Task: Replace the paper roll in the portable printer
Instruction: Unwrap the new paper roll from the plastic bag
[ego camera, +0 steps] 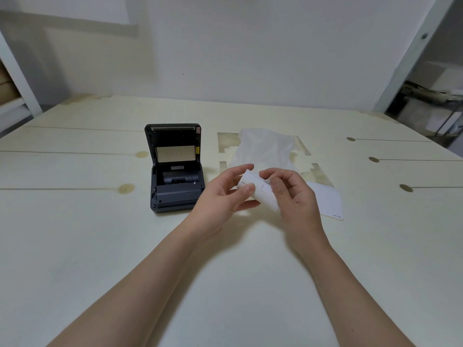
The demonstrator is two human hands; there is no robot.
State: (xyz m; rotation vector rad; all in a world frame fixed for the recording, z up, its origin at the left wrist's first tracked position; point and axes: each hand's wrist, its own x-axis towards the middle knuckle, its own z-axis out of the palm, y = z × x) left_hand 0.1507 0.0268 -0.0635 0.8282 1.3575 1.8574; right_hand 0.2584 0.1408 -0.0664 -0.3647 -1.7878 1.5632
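A dark grey portable printer (175, 171) stands on the pale table (100, 246) left of centre, its lid swung up and its paper bay showing a dark roller or core inside. To its right, above the table, a white paper roll (259, 190) is held between both hands. My left hand (225, 196) grips the roll's left end with thumb and fingers. My right hand (293, 196) pinches the roll's top near a small printed label, covering its right end.
A crumpled clear plastic wrapper (265, 149) lies behind the hands. A flat white card or sheet (328, 201) rests on the table to the right. A white wall runs along the table's far edge, with shelving at both sides.
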